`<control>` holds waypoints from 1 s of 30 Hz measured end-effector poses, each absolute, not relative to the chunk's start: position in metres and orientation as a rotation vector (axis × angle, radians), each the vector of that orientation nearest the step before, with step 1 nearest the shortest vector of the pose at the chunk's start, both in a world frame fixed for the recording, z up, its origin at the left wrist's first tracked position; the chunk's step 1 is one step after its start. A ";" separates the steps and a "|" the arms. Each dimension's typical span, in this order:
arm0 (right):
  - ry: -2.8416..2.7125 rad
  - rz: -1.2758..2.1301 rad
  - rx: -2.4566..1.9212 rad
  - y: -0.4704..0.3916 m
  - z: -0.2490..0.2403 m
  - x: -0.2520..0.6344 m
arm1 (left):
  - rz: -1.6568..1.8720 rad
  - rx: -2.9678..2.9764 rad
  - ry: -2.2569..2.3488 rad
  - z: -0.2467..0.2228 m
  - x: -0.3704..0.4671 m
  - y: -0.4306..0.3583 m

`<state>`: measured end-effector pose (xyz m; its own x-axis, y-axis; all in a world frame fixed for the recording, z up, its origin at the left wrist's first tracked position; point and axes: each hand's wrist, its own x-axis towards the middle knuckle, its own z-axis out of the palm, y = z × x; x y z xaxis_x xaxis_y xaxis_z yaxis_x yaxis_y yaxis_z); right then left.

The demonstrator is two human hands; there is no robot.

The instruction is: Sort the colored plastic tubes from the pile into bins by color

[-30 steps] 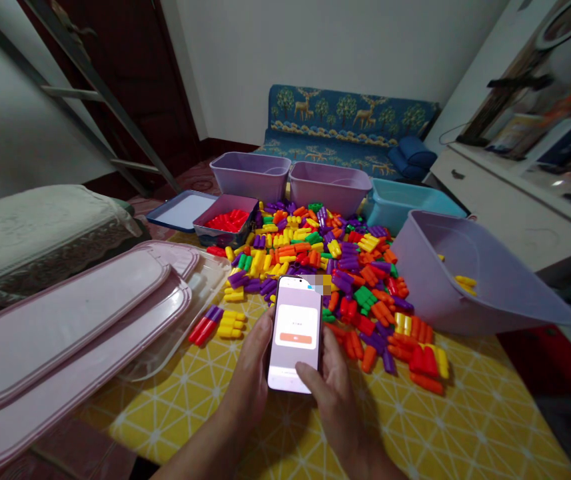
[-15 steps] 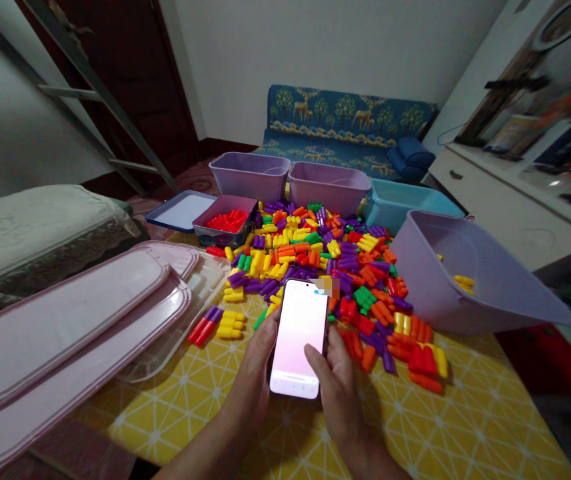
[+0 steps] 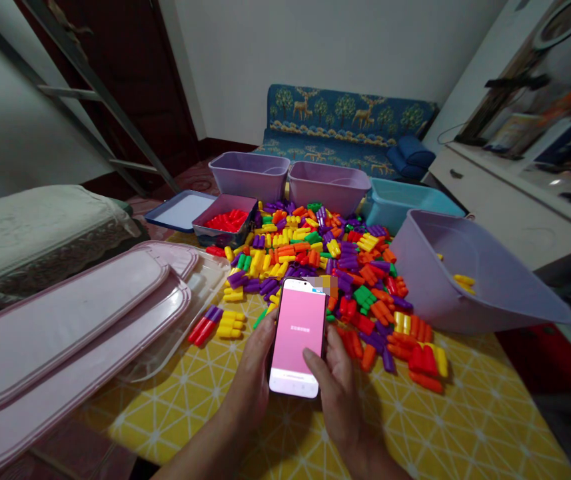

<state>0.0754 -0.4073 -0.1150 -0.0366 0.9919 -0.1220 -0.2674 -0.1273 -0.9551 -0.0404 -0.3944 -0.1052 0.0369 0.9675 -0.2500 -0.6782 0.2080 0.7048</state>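
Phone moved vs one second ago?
Yes, slightly: the phone's top end has shifted a little right, judged against the blue sofa.

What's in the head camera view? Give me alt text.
A left hand and right hand hold a pink-screened phone above a yellow tablecloth. Beyond are piled multicolored pieces, open bins and a blue sofa.

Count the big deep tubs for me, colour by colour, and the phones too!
Purple tubs: 3
Turquoise tub: 1
Phone: 1
Total: 5
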 end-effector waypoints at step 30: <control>-0.914 1.483 -1.100 -0.411 -0.113 0.076 | 1.322 0.432 0.778 -0.104 -0.041 -0.395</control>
<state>0.0756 -0.4114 -0.1132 -0.0513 0.9835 -0.1733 -0.2872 -0.1807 -0.9407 -0.0411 -0.3953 -0.1038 0.0522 0.9647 -0.2580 -0.6937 0.2208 0.6856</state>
